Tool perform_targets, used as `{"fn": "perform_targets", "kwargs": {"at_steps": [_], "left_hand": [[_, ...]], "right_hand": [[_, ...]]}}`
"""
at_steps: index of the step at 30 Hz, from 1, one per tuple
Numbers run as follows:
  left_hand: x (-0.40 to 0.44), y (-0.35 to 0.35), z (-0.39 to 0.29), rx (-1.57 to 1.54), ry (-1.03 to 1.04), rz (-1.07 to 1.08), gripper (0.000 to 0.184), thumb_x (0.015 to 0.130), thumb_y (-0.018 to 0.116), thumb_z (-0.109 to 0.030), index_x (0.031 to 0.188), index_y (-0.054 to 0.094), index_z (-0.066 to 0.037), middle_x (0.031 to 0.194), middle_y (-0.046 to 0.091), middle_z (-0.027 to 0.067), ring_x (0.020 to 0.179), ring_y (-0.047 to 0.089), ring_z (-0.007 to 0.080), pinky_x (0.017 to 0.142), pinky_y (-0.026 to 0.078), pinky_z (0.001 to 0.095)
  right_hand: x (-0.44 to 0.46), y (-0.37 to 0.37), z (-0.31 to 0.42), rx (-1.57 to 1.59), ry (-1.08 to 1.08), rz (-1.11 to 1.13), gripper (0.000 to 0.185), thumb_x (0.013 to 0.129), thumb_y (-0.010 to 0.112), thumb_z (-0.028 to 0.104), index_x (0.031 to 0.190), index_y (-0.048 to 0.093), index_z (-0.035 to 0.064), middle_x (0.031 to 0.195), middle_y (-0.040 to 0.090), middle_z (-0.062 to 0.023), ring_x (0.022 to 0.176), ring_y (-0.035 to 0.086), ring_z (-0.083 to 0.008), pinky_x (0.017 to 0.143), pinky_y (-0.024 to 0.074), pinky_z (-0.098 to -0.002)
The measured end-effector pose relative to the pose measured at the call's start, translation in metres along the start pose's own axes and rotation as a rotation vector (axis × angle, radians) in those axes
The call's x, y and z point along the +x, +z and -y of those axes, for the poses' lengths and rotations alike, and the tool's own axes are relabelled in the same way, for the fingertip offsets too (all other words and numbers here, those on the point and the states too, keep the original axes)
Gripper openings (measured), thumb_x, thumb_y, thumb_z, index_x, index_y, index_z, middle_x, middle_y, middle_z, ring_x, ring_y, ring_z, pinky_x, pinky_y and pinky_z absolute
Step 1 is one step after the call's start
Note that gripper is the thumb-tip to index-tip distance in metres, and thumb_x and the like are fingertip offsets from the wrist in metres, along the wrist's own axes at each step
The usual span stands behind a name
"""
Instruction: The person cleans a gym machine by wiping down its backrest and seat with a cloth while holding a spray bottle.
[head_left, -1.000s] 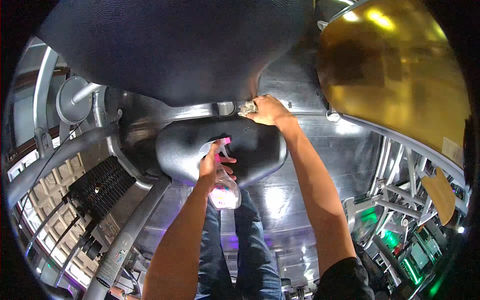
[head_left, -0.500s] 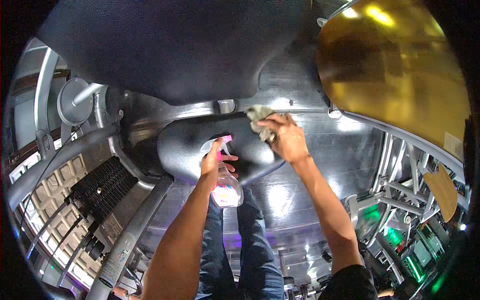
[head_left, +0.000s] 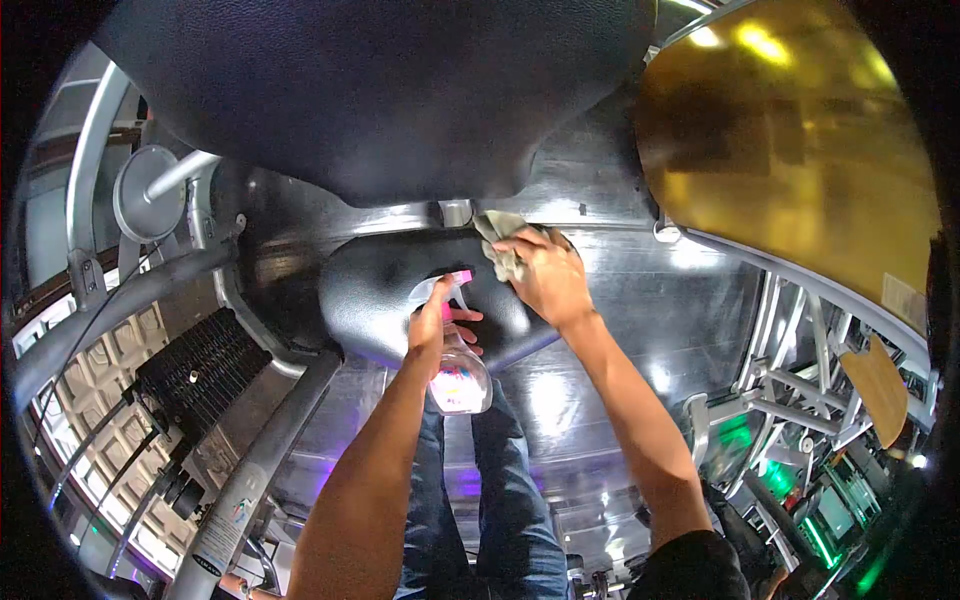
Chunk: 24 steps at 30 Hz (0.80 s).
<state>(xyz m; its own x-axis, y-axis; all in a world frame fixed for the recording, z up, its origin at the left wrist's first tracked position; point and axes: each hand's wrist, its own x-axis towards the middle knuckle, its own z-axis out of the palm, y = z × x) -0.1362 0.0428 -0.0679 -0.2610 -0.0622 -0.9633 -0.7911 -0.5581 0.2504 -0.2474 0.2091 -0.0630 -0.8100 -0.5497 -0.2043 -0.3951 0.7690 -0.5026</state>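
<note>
My left hand (head_left: 436,322) is wrapped round the neck of a clear spray bottle (head_left: 462,384) with a pink and white trigger head. The bottle is held in front of a black padded seat (head_left: 375,285). A crumpled greyish cloth (head_left: 505,262) is gripped in my right hand (head_left: 550,275), over the right part of that seat's far edge. Whether the cloth touches the padding I cannot tell. Above the seat hangs a large black backrest pad (head_left: 400,100).
A yellow translucent panel (head_left: 790,160) stands at the right. On the left are a grey metal frame tube (head_left: 250,500) and a black weight stack (head_left: 200,375). More metal frames (head_left: 810,390) fill the lower right. The dark floor (head_left: 640,310) is shiny.
My right hand with the cloth has moved a little to the left. The spray bottle has shifted slightly right in my left hand, and the view has tilted slightly.
</note>
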Motion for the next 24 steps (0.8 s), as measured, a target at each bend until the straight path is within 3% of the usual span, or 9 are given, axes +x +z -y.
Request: {"fn": "perform_targets", "kwargs": {"at_steps": [4,6,8,12,14,16,18,22,24], "left_hand": [[0.002,0.0,0.0,-0.002,-0.023,0.006,0.077,0.085,0.057,-0.065,0.137,0.044,-0.009,0.09,0.069,0.0186,0.056,0.058,0.0242,0.052,0.057,0.0503],[-0.002,0.002,-0.003,-0.002,-0.026,-0.007,0.077,0.085,0.057,-0.065,0.138,0.043,-0.011,0.09,0.069,0.0184,0.056,0.058,0.024,0.053,0.057,0.0501],[0.001,0.001,-0.001,-0.003,-0.027,-0.004,0.078,0.085,0.058,-0.065,0.138,0.043,-0.01,0.091,0.069,0.0188,0.056,0.058,0.0241,0.052,0.057,0.05],[0.004,0.0,0.001,0.01,-0.01,0.005,0.082,0.084,0.058,-0.066,0.141,0.04,-0.009,0.091,0.07,0.0196,0.057,0.059,0.025,0.052,0.058,0.05],[0.002,-0.001,0.001,0.008,0.011,0.027,0.082,0.085,0.058,-0.065,0.141,0.039,-0.008,0.09,0.07,0.0198,0.057,0.06,0.0256,0.052,0.058,0.0504],[-0.002,0.0,0.002,0.003,0.033,0.05,0.083,0.086,0.058,-0.064,0.142,0.039,-0.007,0.09,0.07,0.02,0.057,0.06,0.0261,0.051,0.058,0.0507],[-0.005,0.003,0.002,-0.046,0.068,0.0,0.071,0.088,0.063,-0.056,0.13,0.051,0.0,0.086,0.07,0.0221,0.049,0.061,0.0271,0.046,0.056,0.0475],[-0.005,0.0,0.009,-0.066,0.159,0.049,0.074,0.086,0.065,-0.059,0.11,0.061,0.01,0.078,0.068,0.0223,0.049,0.062,0.0257,0.048,0.058,0.0455],[-0.005,-0.009,0.012,-0.06,0.058,0.102,0.078,0.084,0.065,-0.062,0.1,0.063,0.014,0.073,0.067,0.0189,0.05,0.062,0.0245,0.05,0.058,0.044]], "right_hand": [[-0.031,-0.019,-0.027,-0.016,0.131,-0.058,0.046,0.068,0.074,0.006,0.112,0.069,0.0222,0.11,0.068,-0.0009,0.1,0.063,-0.0336,0.084,0.0559,-0.0424],[-0.036,-0.022,-0.056,0.031,0.24,-0.08,0.042,0.069,0.072,0.004,0.109,0.07,0.0177,0.109,0.069,-0.0092,0.101,0.064,-0.0338,0.083,0.0553,-0.0431],[-0.028,-0.011,-0.067,0.045,0.456,-0.09,0.034,0.074,0.076,0.01,0.107,0.073,0.0167,0.109,0.07,-0.0093,0.096,0.069,-0.0296,0.083,0.0551,-0.0388],[-0.001,0.007,-0.03,-0.031,0.225,-0.227,0.025,0.08,0.068,0.011,0.104,0.072,0.0159,0.117,0.069,-0.0043,0.105,0.065,-0.0297,0.091,0.0531,-0.0428],[0.016,0.013,0.006,-0.023,0.294,-0.104,0.024,0.082,0.066,0.019,0.104,0.073,0.0207,0.113,0.07,-0.0036,0.103,0.065,-0.0351,0.094,0.0515,-0.0427],[0.024,0.044,0.021,-0.157,0.167,-0.108,0.026,0.079,0.067,0.018,0.104,0.073,0.0215,0.111,0.07,-0.0016,0.102,0.066,-0.0346,0.094,0.0521,-0.0409],[0.02,0.039,0.025,-0.083,0.106,-0.116,0.027,0.078,0.068,0.018,0.104,0.073,0.0213,0.11,0.069,-0.0007,0.102,0.066,-0.033,0.093,0.0522,-0.0401],[-0.005,0.009,0.021,-0.042,0.052,-0.035,0.029,0.074,0.071,0.017,0.103,0.073,0.0214,0.11,0.068,0.0016,0.101,0.065,-0.0286,0.091,0.0524,-0.0379],[-0.012,0.007,0.005,-0.037,0.068,-0.1,0.034,0.072,0.073,0.013,0.104,0.072,0.0225,0.108,0.067,0.0026,0.098,0.063,-0.0275,0.088,0.0535,-0.0381]]}}
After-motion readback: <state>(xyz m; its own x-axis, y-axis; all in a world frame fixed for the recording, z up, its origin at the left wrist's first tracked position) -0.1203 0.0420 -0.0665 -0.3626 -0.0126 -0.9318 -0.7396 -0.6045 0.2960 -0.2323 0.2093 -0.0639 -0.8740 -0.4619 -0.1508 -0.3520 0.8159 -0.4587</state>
